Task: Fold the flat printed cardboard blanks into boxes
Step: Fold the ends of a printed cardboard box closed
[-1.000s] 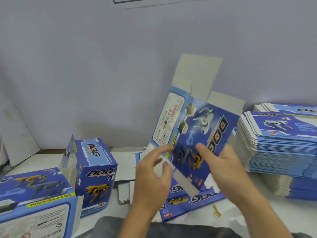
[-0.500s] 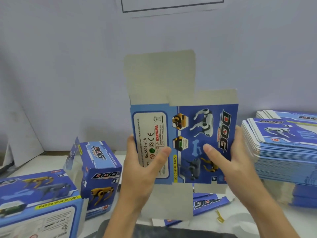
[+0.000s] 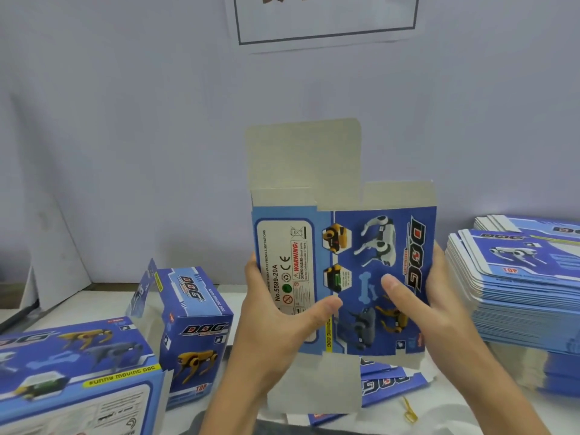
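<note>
I hold a blue printed cardboard blank (image 3: 370, 265) upright in front of me, its grey flaps sticking up at the top and hanging down at the bottom. My left hand (image 3: 276, 321) grips its left edge, thumb across the white label panel. My right hand (image 3: 420, 309) grips its right edge, thumb pressed on the dog picture. A tall stack of flat blanks (image 3: 518, 277) sits at the right. Another flat blank (image 3: 386, 387) lies on the table under my hands.
A folded box (image 3: 191, 328) stands upright at the left with its top flap open. A larger folded box (image 3: 72, 372) lies at the bottom left corner. A small yellow rubber band (image 3: 409, 414) lies on the white table (image 3: 103, 306). A grey wall stands close behind.
The blank went from tilted and partly flat to upright and squared between both hands. My left hand moved to its left edge, my right hand to its right edge.
</note>
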Available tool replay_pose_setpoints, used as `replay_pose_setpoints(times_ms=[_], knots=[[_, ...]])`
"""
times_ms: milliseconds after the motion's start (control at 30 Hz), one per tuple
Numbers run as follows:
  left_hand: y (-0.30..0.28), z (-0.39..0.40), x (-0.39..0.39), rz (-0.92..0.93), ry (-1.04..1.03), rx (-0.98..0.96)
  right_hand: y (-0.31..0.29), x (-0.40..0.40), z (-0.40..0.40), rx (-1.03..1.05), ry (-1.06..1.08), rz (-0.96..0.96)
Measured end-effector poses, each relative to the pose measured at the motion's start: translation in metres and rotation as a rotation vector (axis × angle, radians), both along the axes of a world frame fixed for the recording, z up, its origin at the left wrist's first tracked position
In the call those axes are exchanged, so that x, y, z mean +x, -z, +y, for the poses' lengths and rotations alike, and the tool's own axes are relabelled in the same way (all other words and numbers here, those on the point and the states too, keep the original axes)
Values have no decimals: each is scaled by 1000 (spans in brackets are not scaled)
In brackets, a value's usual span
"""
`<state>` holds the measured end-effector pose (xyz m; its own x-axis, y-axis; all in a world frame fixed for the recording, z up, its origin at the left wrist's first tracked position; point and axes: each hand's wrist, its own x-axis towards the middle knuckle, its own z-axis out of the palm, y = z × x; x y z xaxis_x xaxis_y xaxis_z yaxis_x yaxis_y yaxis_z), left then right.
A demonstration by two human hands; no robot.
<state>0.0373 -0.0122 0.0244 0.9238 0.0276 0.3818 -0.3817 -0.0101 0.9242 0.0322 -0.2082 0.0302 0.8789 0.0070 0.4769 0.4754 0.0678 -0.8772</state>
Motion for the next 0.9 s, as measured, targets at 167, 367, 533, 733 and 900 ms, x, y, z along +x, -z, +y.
replay_pose_setpoints(times_ms=[167,367,533,733,900], knots=[[1,-14,-7,23,104,-34,10,2,13,32,-90,44],[3,-10,-5,9,85,-55,9,3,6,15,-17,91],[-1,-9,-3,-74,-114,83,5,5,17,27,8,56],[-26,-13,3,-43,21,52,-2,4,19,26,6,55],[-16,-7,-5,57,157,-25,-13,7,16,-51,-46,74]])
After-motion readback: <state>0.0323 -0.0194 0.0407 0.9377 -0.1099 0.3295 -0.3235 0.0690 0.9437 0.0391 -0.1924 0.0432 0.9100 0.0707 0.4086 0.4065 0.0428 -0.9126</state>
